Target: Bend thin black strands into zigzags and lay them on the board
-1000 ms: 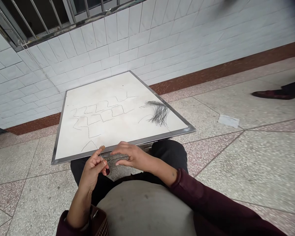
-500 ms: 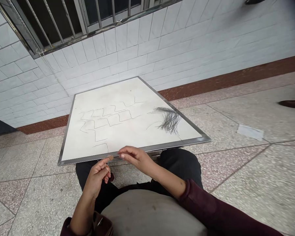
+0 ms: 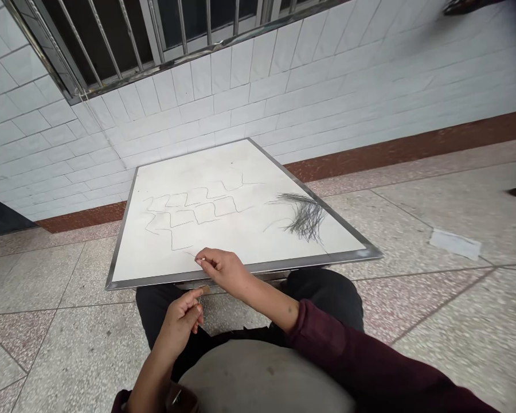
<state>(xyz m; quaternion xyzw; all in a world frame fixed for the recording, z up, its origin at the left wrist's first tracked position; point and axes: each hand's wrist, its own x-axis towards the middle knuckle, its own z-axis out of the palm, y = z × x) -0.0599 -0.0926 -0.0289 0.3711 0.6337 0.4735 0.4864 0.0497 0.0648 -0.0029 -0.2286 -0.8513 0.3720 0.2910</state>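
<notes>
Over the near edge of a white board [image 3: 215, 235] with a grey metal frame, my right hand [image 3: 226, 269] is closed in a pinch on a thin dark strand [image 3: 190, 254]. Below that edge, my left hand [image 3: 183, 324] pinches a thin pale wire-like piece [image 3: 200, 298], its far end hard to make out. A tan wrap [image 3: 205, 289] covers the tip of my left index finger. Several bent dark strands [image 3: 193, 216] lie in stepped rows on the board. To their right is a tangled pile of similar dark strands [image 3: 305, 221]. Their material cannot be told.
The board's far side meets a white tiled wall [image 3: 189, 126] under a barred window [image 3: 155, 34]. My knees [image 3: 327, 295] are under its near edge. A white paper-like piece [image 3: 454, 244] lies on the speckled floor. Dark shoes [image 3: 473, 6] show at the upper right.
My right hand has moved onto the board and closed on the bent strand that lay at its near edge. The left hand is slightly lower and further right in view.
</notes>
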